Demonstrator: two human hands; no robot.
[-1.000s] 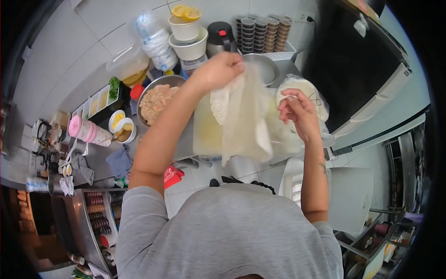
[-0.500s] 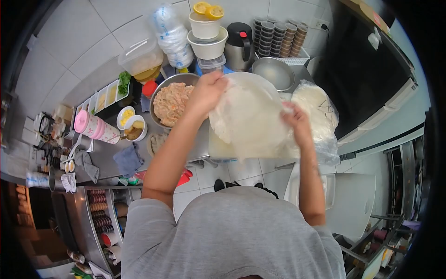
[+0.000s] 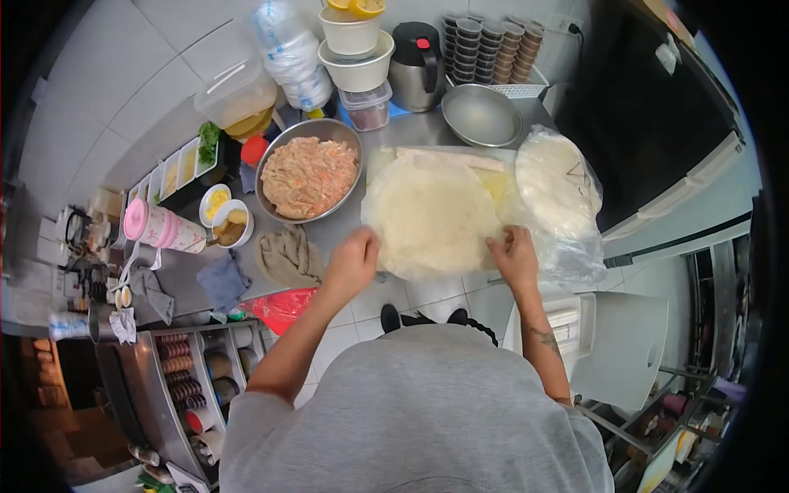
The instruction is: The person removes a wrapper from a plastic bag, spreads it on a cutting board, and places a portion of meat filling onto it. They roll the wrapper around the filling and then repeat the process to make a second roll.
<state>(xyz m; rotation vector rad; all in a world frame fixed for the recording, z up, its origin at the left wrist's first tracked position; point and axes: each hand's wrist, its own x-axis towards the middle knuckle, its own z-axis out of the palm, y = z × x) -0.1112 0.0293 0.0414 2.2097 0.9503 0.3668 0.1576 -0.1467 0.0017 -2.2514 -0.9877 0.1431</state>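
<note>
Now, between both hands (image 3: pixel 355 256), thin dough (image 3: pixel 436 218).

Steel jug (image 3: pixel 413 72) — beside stacked cups (image 3: pixel 483 56); blue cloth (image 3: pixel 223 283) — crumpled.

Your grey worktop (image 3: pixel 327 236) carries a metal bowl of minced filling (image 3: pixel 308 178), a water pan (image 3: pixel 482 116), a metal jug (image 3: pixel 417 67), a beige cloth (image 3: pixel 289 256) and a blue cloth (image 3: pixel 223 283). Before you, a cutting board (image 3: pixel 382 158) lies on it, near the plastic bag of round wrappers (image 3: pixel 559 185).
</note>
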